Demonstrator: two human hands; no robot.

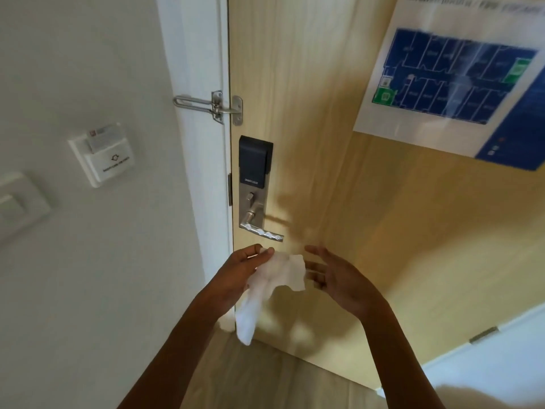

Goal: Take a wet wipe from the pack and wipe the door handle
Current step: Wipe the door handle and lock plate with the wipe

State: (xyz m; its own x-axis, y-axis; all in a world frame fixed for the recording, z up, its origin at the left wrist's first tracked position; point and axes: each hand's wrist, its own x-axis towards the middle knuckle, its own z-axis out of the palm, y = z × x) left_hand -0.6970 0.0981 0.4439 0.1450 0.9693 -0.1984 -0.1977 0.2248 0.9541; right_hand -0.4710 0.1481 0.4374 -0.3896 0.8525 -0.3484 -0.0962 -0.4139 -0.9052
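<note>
A silver lever door handle [262, 231] sticks out to the right from a lock plate under a black smart lock [255, 160] on the light wooden door [324, 143]. Just below the handle my left hand [239, 273] pinches a crumpled white wet wipe [277, 278], whose lower end hangs down toward the floor. My right hand [339, 276] is beside the wipe on its right, fingers spread, holding nothing. The wipe is apart from the handle. No pack of wipes is in view.
A metal swing-bar latch [212, 106] bridges the white door frame [200, 143] and the door above the lock. A key-card holder [101, 154] and a light switch [17, 199] sit on the left wall. A blue floor-plan poster [460, 81] hangs on the door.
</note>
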